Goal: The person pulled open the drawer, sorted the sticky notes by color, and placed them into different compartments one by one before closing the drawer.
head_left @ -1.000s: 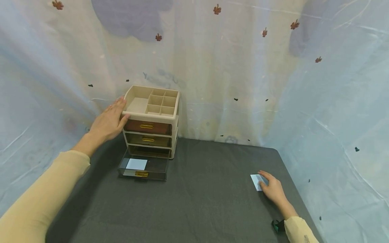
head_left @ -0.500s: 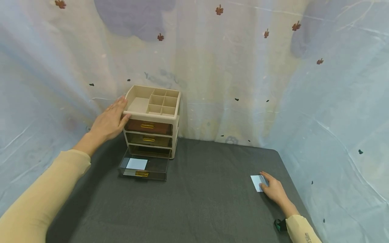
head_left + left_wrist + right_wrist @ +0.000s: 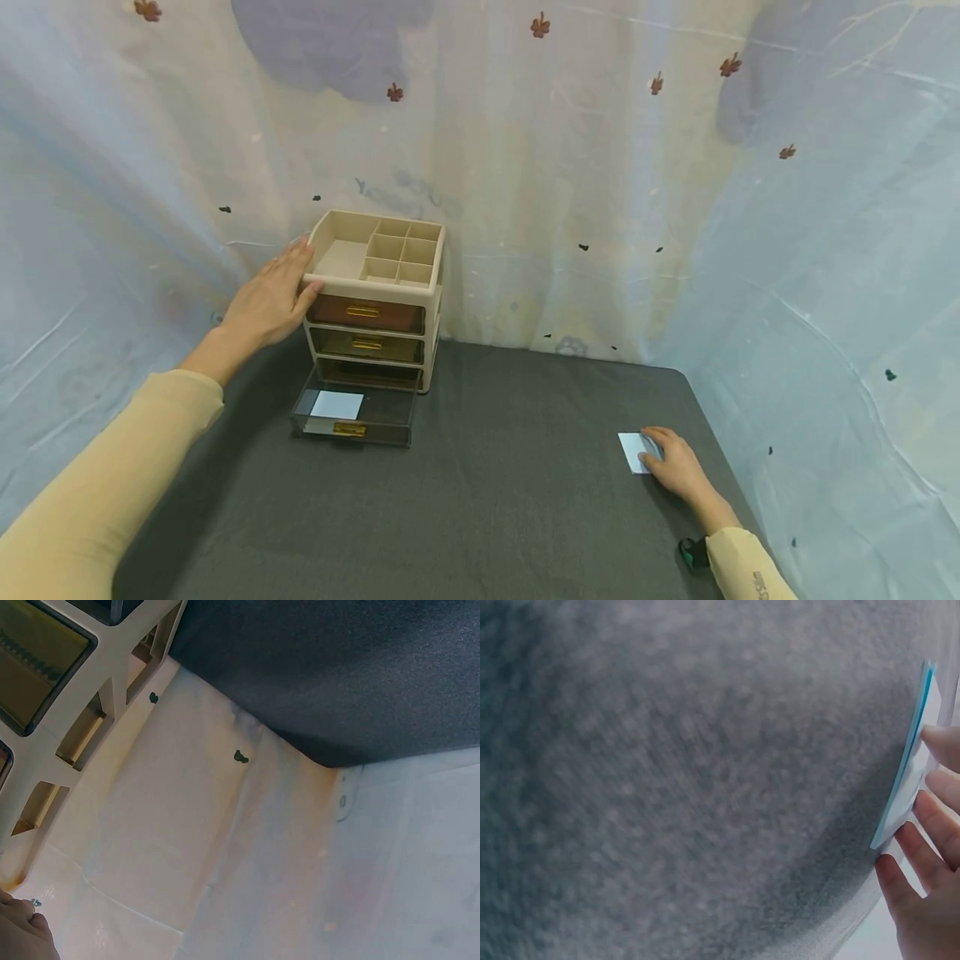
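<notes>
A cream drawer organizer (image 3: 373,287) stands at the back left of the table. My left hand (image 3: 266,300) rests against its upper left side, fingers stretched along the side and thumb at the front corner. In the left wrist view only part of this hand (image 3: 26,930) shows, in the bottom corner. The organizer's bottom drawer (image 3: 390,408) is pulled out, with a white paper square (image 3: 337,406) inside. At the right, my right hand (image 3: 677,465) holds a thin light-blue pad (image 3: 632,452) at the table surface between thumb and fingers. The pad's layered edge shows in the right wrist view.
Two upper drawers, a brown one (image 3: 366,315) and an olive one (image 3: 367,345), are pushed in. The organizer's top has several compartments. A dark cloth covers the table (image 3: 480,500), and patterned curtains (image 3: 525,167) hang behind and beside it.
Both hands stay almost where they were, and the pad and the drawer have not visibly moved. The head view has shifted only very slightly.
</notes>
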